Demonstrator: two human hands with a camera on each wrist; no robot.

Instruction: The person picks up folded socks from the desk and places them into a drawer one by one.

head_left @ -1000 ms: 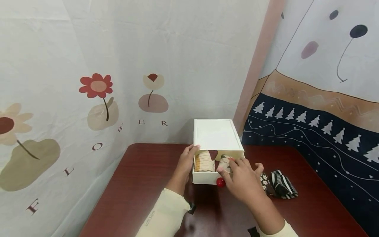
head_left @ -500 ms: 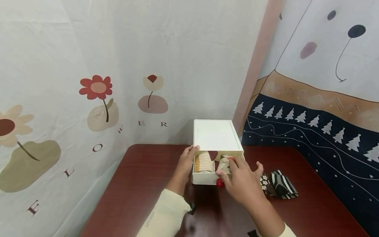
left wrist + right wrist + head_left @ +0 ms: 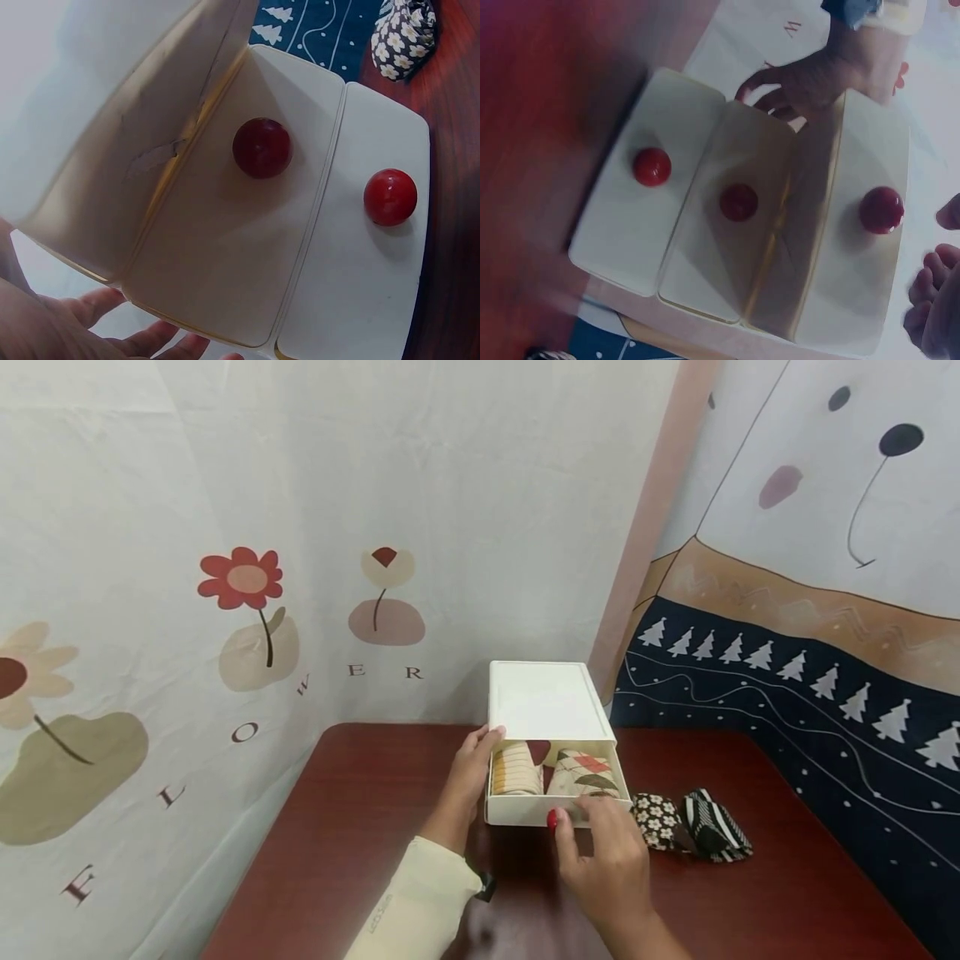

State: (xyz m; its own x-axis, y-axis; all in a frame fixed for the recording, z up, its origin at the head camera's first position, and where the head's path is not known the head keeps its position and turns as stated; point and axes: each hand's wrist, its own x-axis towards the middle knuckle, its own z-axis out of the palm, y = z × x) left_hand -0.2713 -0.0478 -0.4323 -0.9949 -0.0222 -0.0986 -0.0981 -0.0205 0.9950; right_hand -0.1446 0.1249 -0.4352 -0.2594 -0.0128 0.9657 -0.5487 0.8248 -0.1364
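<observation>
A small white drawer cabinet (image 3: 551,702) stands on the table with its top drawer (image 3: 517,811) pulled out. In that drawer lie a rolled cream-and-yellow striped sock (image 3: 517,770) and a rolled argyle sock (image 3: 587,771), with something maroon behind them. My left hand (image 3: 472,768) rests on the cabinet's left side, thumb at the top front edge, fingers spread along the wall in the left wrist view. At the drawer front is my right hand (image 3: 611,860), thumb near the red knob (image 3: 553,819); the right wrist view shows its loosely bent fingers (image 3: 922,292) apart from the drawer front.
To the right of the cabinet, a black floral sock bundle (image 3: 656,821) and a black-and-white striped one (image 3: 716,827) lie on the dark red table (image 3: 360,827). Two lower drawers with red knobs (image 3: 262,148) are closed. A printed cloth (image 3: 450,510) hangs behind.
My right hand has let go of the argyle sock, leaving it in the drawer, and has moved down to the drawer front. The left hand has stayed at the cabinet's side.
</observation>
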